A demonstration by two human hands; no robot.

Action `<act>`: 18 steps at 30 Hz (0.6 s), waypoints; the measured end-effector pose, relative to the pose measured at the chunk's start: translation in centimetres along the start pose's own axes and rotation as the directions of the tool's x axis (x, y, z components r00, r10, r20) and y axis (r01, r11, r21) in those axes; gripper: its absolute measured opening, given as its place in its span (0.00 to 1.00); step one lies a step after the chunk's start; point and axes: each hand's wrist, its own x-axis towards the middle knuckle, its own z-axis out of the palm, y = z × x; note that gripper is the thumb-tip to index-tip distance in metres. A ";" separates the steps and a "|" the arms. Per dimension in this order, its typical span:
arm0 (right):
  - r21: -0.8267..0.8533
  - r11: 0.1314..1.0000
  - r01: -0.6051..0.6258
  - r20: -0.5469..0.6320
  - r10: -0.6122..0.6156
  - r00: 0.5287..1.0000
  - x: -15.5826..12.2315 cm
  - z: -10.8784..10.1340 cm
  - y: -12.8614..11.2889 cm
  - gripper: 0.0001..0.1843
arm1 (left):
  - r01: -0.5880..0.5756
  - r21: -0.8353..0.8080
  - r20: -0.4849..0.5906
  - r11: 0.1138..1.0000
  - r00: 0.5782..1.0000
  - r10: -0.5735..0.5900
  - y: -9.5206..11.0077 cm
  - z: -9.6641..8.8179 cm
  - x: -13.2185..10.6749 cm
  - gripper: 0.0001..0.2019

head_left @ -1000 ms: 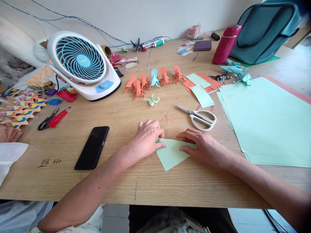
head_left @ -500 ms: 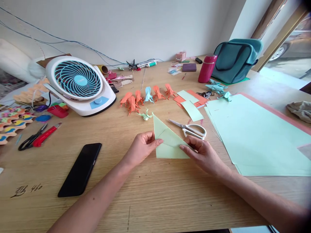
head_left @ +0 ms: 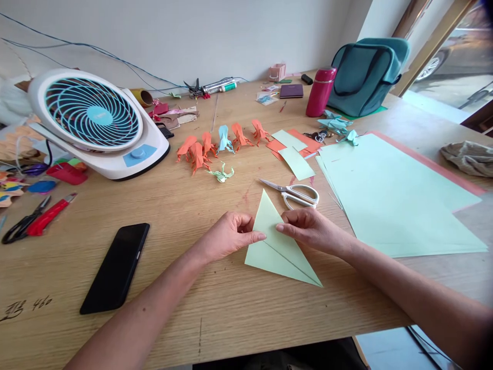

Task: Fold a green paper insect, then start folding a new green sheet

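A pale green paper triangle (head_left: 278,252) lies on the wooden table (head_left: 215,308) in front of me, with a crease running down it. My left hand (head_left: 227,235) pinches its left edge between thumb and forefinger. My right hand (head_left: 308,228) presses its fingertips on the paper's upper right side, the fingers curled. White-handled scissors (head_left: 295,193) lie just beyond my right hand.
A black phone (head_left: 115,267) lies to the left. A white and blue fan (head_left: 96,121) stands at the back left. Orange and blue folded paper figures (head_left: 219,141) stand mid-table. Large green sheets (head_left: 393,195) lie right. A red bottle (head_left: 319,92) and teal bag (head_left: 365,74) stand behind.
The paper triangle was lifted from the table, turned, and now lies with its point away from me. Both hands moved with it. The camera view has tilted up and shifted.
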 end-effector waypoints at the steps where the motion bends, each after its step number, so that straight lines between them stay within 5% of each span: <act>1: 0.018 1.000 -0.002 -0.004 0.002 1.000 0.0 0.1 0.1 0.29 | 0.003 -0.008 0.020 1.000 1.000 -0.003 0.0 0.0 0.0 0.15; 10: 0.080 0.996 -0.049 -0.042 0.052 0.998 0.3 0.2 -0.1 0.28 | 0.057 0.004 0.110 0.998 0.992 -0.057 0.1 0.4 0.1 0.14; 13: 0.068 0.997 -0.045 -0.061 0.049 0.997 0.3 0.2 0.2 0.27 | 0.063 -0.052 0.061 0.997 0.996 -0.060 0.1 0.4 0.3 0.15; 18: -0.026 0.993 -0.115 0.079 0.116 0.990 0.1 0.3 -0.1 0.21 | 0.057 -0.292 -0.044 0.955 0.996 -0.073 0.1 -0.2 0.7 0.18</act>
